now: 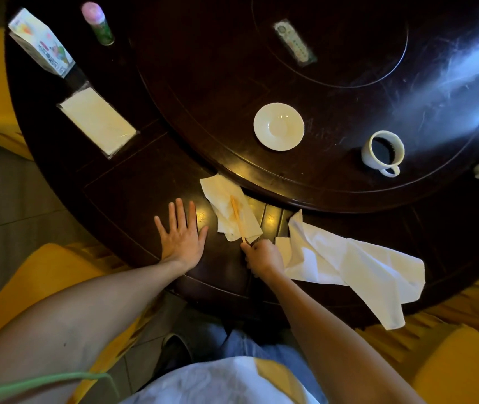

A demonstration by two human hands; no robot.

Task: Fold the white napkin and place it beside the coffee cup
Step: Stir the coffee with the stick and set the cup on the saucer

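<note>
White cloth napkin (354, 266), limp and light, is lying rumpled just beyond my right hand (263, 256) gripping chopsticks (236, 218); left hand (181, 233) resting flat, I'm judging corners easiest to pinch.

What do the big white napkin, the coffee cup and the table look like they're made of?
White napkin: apparently woven cloth, matte, with soft creases and a limp corner over the table's edge. Coffee cup: likely glazed ceramic, thick, smooth, glossy white. Table: seemingly dark lacquered wood, shiny, with reflected light and fine scratches.
</note>
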